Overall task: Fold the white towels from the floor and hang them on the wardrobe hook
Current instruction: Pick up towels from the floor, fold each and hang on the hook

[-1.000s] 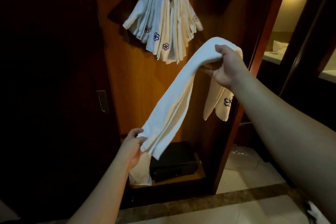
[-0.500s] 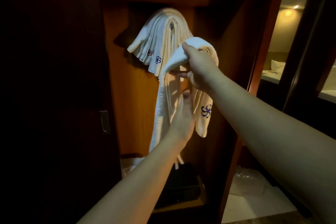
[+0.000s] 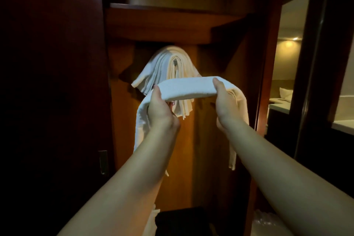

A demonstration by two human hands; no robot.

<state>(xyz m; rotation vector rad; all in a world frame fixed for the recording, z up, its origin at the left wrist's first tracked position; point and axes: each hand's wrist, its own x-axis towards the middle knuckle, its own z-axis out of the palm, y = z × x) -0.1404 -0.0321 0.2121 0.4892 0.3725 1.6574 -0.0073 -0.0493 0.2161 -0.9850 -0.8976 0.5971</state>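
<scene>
A dark door (image 3: 51,101) stood left of the wooden wardrobe (image 3: 153,25). The left hand (image 3: 160,108) and right hand (image 3: 226,105) each gripped the towel (image 3: 187,88), stretched level just before the hung towels (image 3: 162,67) on the hook (image 3: 175,62). Right, a lit room (image 3: 287,74) showed.

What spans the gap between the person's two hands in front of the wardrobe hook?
In the head view, a folded white towel stretches flat between the left hand and right hand, its ends hanging down outside each grip.

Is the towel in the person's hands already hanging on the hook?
No, the towel is stretched between the left hand and the right hand, in front of the hanging towels.
</scene>
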